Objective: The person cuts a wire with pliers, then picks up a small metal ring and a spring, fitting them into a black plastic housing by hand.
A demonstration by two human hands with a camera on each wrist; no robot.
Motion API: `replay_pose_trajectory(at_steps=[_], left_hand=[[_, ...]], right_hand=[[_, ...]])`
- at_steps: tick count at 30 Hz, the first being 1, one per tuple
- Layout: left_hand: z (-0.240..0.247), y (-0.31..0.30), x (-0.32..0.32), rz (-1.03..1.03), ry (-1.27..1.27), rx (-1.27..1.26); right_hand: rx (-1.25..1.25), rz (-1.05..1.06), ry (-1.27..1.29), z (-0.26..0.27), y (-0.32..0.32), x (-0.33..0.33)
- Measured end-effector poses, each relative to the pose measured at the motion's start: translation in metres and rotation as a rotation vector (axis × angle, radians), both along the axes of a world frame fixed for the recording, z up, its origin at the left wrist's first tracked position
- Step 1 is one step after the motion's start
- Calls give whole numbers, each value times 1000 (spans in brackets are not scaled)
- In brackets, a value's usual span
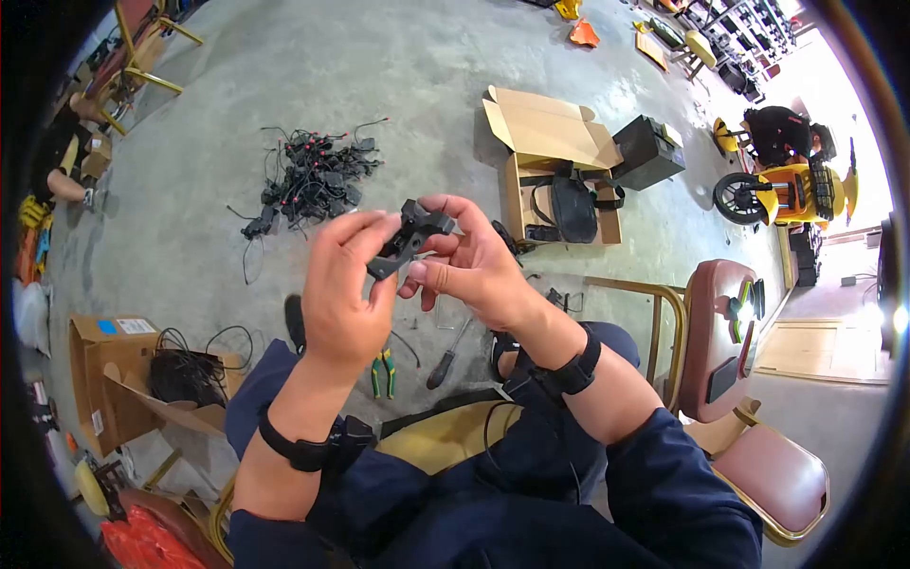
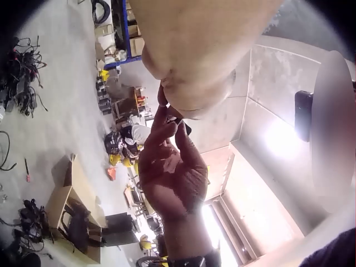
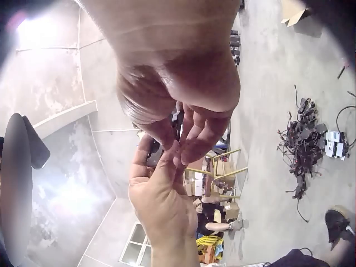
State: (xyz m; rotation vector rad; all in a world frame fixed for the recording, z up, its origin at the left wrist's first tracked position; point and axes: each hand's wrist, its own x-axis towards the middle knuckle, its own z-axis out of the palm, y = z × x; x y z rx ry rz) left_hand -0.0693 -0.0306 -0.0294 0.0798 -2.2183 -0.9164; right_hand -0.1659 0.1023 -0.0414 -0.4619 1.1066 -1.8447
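A black plastic bracket (image 1: 408, 239) with a round hole is held up between both hands in the head view. My left hand (image 1: 343, 284) grips its left side, fingertips on top and thumb underneath. From the other side my right hand (image 1: 479, 270) pinches it, index finger along its upper edge. The right thumb lies beside a small shiny bit at the bracket's lower edge. In the right wrist view the bracket (image 3: 154, 154) shows dark between the fingers, largely covered. The left wrist view has the right hand (image 2: 173, 172) facing the camera, its fingertips meeting the left hand.
On the floor below lie a screwdriver (image 1: 449, 356) and green-handled pliers (image 1: 383, 374). Farther off are a pile of black cables (image 1: 318, 175) and an open cardboard box (image 1: 517, 199) holding a black bag. A cable-filled carton (image 1: 95, 379) stands left; chairs (image 1: 711, 341) stand right.
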Motion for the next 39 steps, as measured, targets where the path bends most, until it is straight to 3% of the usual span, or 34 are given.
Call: replay_pose_trajectory(at_steps=[11,13,14,16,17,19,25,31,34,37,39], left_hand=[[-3,2,-2,39,-107,87],[-3,2,-1,1,-224,346],[-6,1,-1,-2,-225,344],[-13,-2,0,-83,-321,644],[-14,-4,0,-85,-323,643],[-15,-8,0,-241,-353,991],[-12,-11,1,-357,-386,1292],[-7,-7,-1,-355,-302,1142],[-3,-8,-2,-329,-380,1212],[-8,-7,-3,-269,-401,1332],[-11,-6,-4,-254,-409,1327]], right_hand=[[40,-39,107,-4,1,-7],[38,-55,123,-4,1,-7],[52,-51,169,-6,1,-7],[67,-52,214,-7,1,-6],[77,-52,250,-6,1,-6],[85,-54,283,-6,1,-6],[114,-84,310,-2,1,-3],[112,26,295,-1,4,-9],[58,-20,292,-2,3,-7],[121,-196,372,-1,4,-3],[218,-239,611,-4,6,-4]])
